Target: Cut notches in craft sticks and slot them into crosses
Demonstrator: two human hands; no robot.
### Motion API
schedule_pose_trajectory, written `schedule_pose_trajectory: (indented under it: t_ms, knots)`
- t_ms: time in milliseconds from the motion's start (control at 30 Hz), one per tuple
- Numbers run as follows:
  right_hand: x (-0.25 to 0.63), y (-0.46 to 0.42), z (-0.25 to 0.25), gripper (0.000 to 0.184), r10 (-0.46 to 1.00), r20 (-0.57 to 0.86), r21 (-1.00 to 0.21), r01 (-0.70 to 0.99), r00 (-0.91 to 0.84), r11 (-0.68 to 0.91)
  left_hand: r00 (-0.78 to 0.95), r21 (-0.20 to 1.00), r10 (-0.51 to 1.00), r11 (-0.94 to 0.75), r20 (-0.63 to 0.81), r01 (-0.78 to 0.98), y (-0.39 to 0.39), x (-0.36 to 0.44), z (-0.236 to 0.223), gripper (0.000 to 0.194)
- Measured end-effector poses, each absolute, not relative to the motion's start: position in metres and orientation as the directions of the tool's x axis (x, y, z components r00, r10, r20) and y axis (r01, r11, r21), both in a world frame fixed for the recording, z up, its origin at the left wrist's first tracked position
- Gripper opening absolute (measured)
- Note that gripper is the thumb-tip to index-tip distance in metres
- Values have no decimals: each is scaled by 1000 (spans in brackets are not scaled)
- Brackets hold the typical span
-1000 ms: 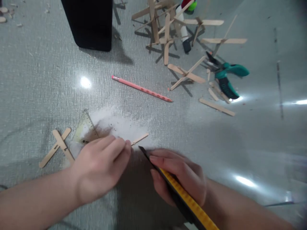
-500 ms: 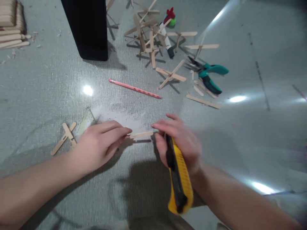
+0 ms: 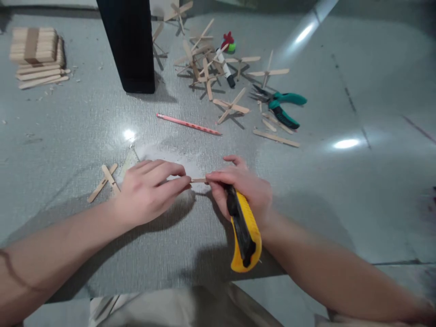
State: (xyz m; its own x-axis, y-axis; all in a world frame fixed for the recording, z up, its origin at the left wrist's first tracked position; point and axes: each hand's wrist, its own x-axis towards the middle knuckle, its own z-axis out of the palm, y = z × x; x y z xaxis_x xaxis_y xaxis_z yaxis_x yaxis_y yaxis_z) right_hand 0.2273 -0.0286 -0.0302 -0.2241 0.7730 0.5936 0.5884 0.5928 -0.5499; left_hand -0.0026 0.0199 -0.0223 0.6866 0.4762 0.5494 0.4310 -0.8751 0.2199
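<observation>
Between my two hands, a short stretch of a wooden craft stick (image 3: 199, 180) shows just above the table. My left hand (image 3: 153, 188) pinches its left end between thumb and fingers. The fingertips of my right hand (image 3: 241, 188) close on its right end. That same hand also keeps a yellow and black utility knife (image 3: 245, 234) in the palm, its handle pointing down toward me; the blade is hidden. Left of my left hand, two notched craft sticks (image 3: 108, 179) lie crossed. A pale, see-through set square (image 3: 131, 159) is partly covered by my left hand.
Beyond my hands lies a pink pencil (image 3: 189, 124). Green-handled pliers (image 3: 284, 106) rest at the right near loose stick pieces. Several crossed-stick pieces (image 3: 231, 106) and a white marker (image 3: 225, 68) are farther back. A black upright object (image 3: 132, 50) and stacked sticks (image 3: 36, 45) stand at the left.
My right hand has moved left and taken hold of the stick's free right end, with the knife still in the palm. The camera view has shifted, showing the table's near edge.
</observation>
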Motion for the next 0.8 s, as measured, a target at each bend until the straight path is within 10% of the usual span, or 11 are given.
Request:
schedule_pose_trajectory:
  t_ms: [600,800]
  knots:
    - [218,-27,-36,14,761,641,-645,470,-95,602,741,-222,277,-839,612,497,23,7,-24,12]
    - [218,-26,-42,16,742,662,-610,497,-108,617,686,-154,345,-818,640,554,29,10,-32,9]
